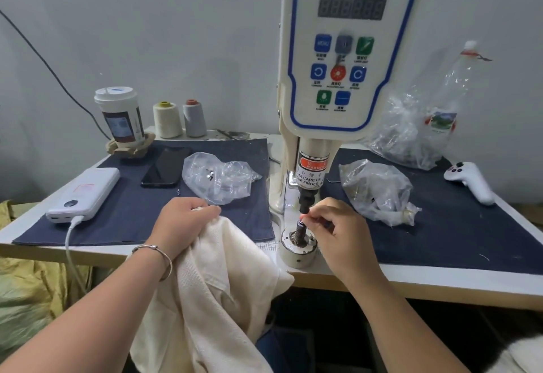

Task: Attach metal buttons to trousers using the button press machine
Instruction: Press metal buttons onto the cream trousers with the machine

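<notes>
The trousers (223, 278) hang over the table edge, bunched in the gripping left hand (185, 220); the right hand (338, 225) pinches a small part at the press die (301, 227); loading seems underway; next, the fabric must go under the punch.

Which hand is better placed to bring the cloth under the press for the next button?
Left, probably. The left hand already grips the cream trousers just beside the lower die. The right hand is busy: its fingers pinch something small at the die post under the punch.
</notes>
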Tool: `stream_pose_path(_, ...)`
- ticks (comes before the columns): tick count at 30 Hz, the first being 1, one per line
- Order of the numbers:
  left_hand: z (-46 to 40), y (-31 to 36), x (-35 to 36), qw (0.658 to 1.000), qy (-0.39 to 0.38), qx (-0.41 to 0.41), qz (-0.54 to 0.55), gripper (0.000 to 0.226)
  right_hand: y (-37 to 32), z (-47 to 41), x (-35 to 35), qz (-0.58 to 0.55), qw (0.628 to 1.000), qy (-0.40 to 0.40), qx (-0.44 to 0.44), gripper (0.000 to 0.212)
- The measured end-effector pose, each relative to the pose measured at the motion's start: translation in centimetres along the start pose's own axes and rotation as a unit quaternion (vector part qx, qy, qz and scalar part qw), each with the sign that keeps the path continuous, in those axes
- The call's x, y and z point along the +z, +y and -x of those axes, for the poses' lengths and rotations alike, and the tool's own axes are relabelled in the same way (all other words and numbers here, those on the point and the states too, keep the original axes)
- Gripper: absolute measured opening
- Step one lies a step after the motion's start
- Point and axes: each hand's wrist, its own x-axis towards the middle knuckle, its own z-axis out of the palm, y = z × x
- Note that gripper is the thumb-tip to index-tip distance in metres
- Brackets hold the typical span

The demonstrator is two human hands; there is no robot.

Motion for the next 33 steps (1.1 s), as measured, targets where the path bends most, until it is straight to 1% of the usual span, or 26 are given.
stream_pose_path(3,0.2,0.2,-0.1,1.0,-0.004,-0.004,-0.003,0.035,0.1,-0.2,-0.4,0.014,1.0,-0.019,-0.01,0.008)
stream_pose_path(8,0.2,0.2,-0.1,1.0,-0.004,0.0,-0.006,0.038,-0.1,-0.2,-0.8,0.032,0.999,-0.021,-0.007,0.012)
stream_pose_path(18,-0.2,-0.1,-0.1,1.0,-0.002,0.004,-0.016,0.049,-0.7,0.0,-1.6,-0.005,1.0,-0.026,0.014,0.006)
stream_pose_path(22,0.5,0.6,-0.2,1.0,-0.025,0.0,0.006,0.046,-1.5,1.3,-3.0,-0.027,0.999,0.015,0.03,0.004)
stream_pose_path(25,1.8,2.0,-1.0,0.997,-0.066,0.012,0.024,0.047,-2.5,2.7,-4.1,-0.03,0.999,0.026,0.022,0.004)
stream_pose_path(27,3.4,3.1,-2.0,0.992,-0.118,0.039,0.034,0.051,-3.3,3.4,-4.6,-0.049,0.998,0.003,0.028,0.005)
stream_pose_path(29,5.5,4.7,-3.0,0.981,-0.177,0.065,0.043,0.045,-4.6,3.8,-4.8,-0.098,0.993,-0.047,0.056,0.005)
stream_pose_path(30,6.7,5.6,-3.4,0.975,-0.206,0.076,0.048,0.036,-5.4,3.9,-4.7,-0.126,0.986,-0.085,0.065,0.01)
stream_pose_path(31,7.8,6.5,-3.8,0.967,-0.233,0.084,0.059,0.03,-6.3,4.0,-4.6,-0.156,0.976,-0.14,0.063,0.02)
stream_pose_path(33,9.7,8.3,-4.4,0.951,-0.272,0.113,0.092,0.027,-8.0,3.9,-4.3,-0.198,0.94,-0.275,0.043,0.045)
